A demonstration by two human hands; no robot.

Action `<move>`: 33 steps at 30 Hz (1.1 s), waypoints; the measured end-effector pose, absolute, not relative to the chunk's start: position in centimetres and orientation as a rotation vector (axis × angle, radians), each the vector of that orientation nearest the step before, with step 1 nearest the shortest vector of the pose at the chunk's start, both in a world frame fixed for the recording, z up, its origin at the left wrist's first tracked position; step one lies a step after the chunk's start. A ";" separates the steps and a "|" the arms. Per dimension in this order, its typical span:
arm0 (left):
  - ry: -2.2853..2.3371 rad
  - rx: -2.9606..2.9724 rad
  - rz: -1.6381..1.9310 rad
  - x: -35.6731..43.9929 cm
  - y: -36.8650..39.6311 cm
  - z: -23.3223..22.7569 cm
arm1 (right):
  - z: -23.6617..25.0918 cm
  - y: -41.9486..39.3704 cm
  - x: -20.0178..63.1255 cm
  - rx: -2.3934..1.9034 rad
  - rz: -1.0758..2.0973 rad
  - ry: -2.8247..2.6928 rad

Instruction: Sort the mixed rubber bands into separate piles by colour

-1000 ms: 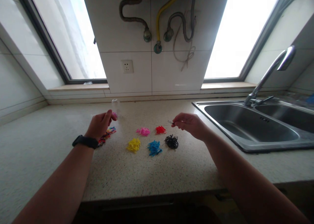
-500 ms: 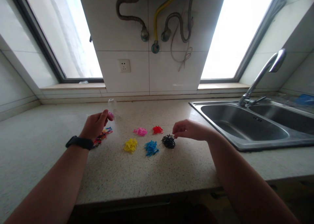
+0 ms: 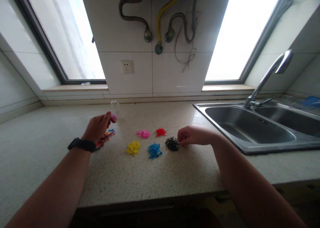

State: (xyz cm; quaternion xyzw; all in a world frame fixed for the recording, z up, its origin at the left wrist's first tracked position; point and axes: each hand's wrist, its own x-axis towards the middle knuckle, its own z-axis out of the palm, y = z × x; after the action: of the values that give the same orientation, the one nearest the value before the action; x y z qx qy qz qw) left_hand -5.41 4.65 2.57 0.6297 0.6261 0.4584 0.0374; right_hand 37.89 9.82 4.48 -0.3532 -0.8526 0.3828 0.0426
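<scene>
Small elastic bands lie sorted on the speckled counter (image 3: 150, 178) in pink (image 3: 143, 133), red (image 3: 160, 132), yellow (image 3: 133, 148), blue (image 3: 154, 150) and black (image 3: 172, 143) piles. My left hand (image 3: 97, 128), with a black watch on its wrist, is raised over a mixed-colour heap (image 3: 107, 135) and pinches a small pink band (image 3: 113, 117). My right hand (image 3: 191, 136) rests on the counter with curled fingers, fingertips touching the right edge of the black pile. Whether anything is between those fingers is hidden.
A small clear container (image 3: 114, 105) stands just behind my left hand. A steel double sink (image 3: 250, 150) with a tap (image 3: 270, 73) fills the right side. Tiled wall with a socket (image 3: 127, 67) and hoses lies behind; the counter's front edge is close to me.
My right hand, which held a black band in the air, has come down to the black pile and now rests beside it. My left hand has barely moved.
</scene>
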 end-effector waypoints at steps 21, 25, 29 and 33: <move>1.996 1.908 1.475 -6.6 4.8 3.3 | 2.7 12.1 38.3 -1.248 0.493 -2.653; 2.162 1.973 1.185 -7.9 5.4 2.8 | 2.7 12.2 38.3 -1.233 0.500 -2.641; 2.269 2.027 0.801 -9.3 5.9 1.8 | 2.6 12.4 38.3 -1.254 0.500 -2.647; 2.268 2.019 0.596 -10.3 6.2 0.9 | 2.5 12.5 38.3 -1.269 0.498 -2.648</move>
State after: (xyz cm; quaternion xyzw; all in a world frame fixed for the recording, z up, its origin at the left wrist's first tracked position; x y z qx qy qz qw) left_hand -10.34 6.19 0.88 0.6523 0.7327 0.1926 0.0235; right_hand 38.32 12.49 2.47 -0.4246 -0.8862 0.1666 0.0816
